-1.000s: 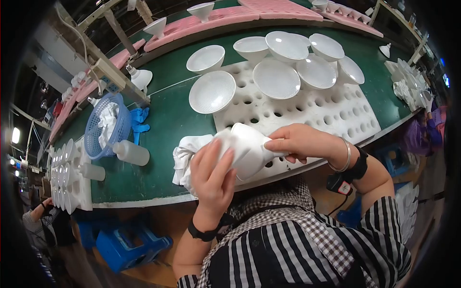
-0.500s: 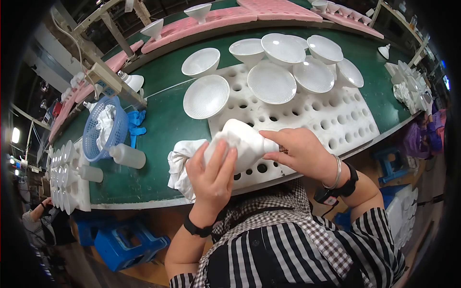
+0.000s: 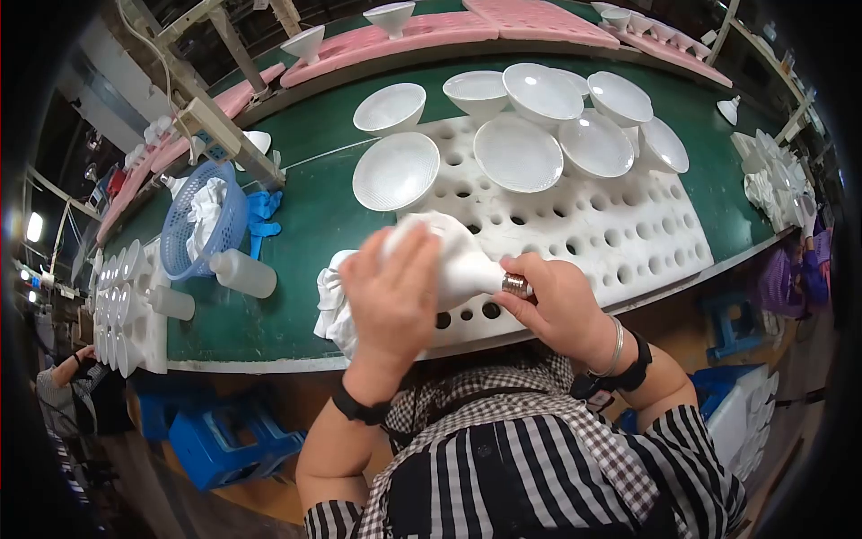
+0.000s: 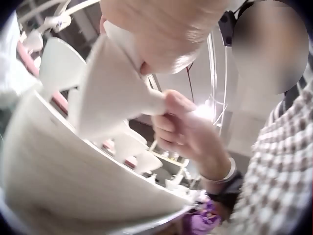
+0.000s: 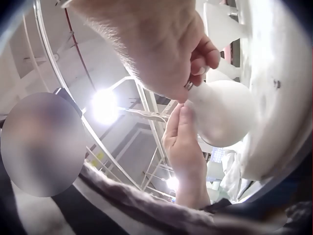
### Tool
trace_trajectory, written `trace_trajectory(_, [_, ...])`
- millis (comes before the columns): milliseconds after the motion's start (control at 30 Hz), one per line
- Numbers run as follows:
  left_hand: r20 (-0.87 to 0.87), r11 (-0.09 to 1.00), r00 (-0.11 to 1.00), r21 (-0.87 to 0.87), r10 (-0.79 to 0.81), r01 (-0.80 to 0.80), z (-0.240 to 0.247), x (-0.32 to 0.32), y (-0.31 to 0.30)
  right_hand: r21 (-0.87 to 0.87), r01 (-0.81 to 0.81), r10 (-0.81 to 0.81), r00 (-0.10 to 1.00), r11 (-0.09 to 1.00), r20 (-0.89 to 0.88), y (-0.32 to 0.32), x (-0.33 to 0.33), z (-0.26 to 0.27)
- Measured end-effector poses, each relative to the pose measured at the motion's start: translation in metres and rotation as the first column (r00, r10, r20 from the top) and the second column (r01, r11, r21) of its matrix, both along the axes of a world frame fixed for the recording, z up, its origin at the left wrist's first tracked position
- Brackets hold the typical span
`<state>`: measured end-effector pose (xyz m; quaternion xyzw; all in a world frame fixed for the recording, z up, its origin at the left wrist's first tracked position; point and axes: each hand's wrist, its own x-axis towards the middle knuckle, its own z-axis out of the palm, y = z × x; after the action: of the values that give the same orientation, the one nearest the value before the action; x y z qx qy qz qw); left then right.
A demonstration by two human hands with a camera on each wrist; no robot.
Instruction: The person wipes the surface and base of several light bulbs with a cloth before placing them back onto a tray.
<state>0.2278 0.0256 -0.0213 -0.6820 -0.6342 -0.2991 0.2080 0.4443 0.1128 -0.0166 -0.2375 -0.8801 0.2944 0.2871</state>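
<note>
My right hand (image 3: pixel 561 305) grips a white cone-shaped reflector bulb (image 3: pixel 467 277) near its metal screw base (image 3: pixel 515 285). The bulb lies tilted above the table's front edge, its wide end toward my left hand (image 3: pixel 392 292). That hand holds a white cloth (image 3: pixel 446 226) against the wide end, fingers blurred over it. In the left wrist view, the cloth (image 4: pixel 121 40) shows between the left hand and the rim of the bulb (image 4: pixel 110 93). The right wrist view has the right fingers curled at the bulb's neck. Most of the bulb's face is hidden.
A white foam board with holes (image 3: pixel 628 242) bears several bulbs (image 3: pixel 518 154) behind my hands. At left are a crumpled white cloth (image 3: pixel 334 301), a plastic bottle (image 3: pixel 244 274), a blue basket (image 3: pixel 171 247) and blue gloves (image 3: pixel 262 208). Blue stools (image 3: pixel 229 440) stand below.
My left hand has shifted over the bulb's wide end with the cloth. The right hand's hold on the base has turned, and more of the metal screw base shows.
</note>
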Motion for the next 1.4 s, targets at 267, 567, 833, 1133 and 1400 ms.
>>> trace_trajectory(267, [0.354,0.992,0.931,0.113,-0.090,0.053,0.009,-0.007,-0.009,0.469,-0.081,0.082,0.996,0.879,0.017,0.013,0.013,0.013])
trace_trajectory(567, [0.113,0.995,0.990,-0.045,-0.088,0.094,-0.004,0.027,-0.013,-0.086,0.171,-0.186,0.959,0.981,-0.212,-0.012,-0.003,-0.009])
trace_trajectory(833, [0.318,0.992,0.948,0.112,0.028,-0.067,-0.014,-0.016,-0.017,0.432,0.040,0.030,0.988,0.901,-0.154,-0.003,0.006,0.014])
trace_trajectory(1133, [0.025,0.986,0.987,-0.039,-0.159,0.160,-0.006,0.009,-0.002,0.561,-0.137,0.159,0.987,0.816,0.011,0.003,0.014,0.008])
trace_trajectory(1400, [0.460,0.992,0.886,0.125,-0.052,-0.007,-0.018,-0.013,-0.002,0.537,-0.164,0.195,0.981,0.828,-0.001,-0.005,0.014,0.005])
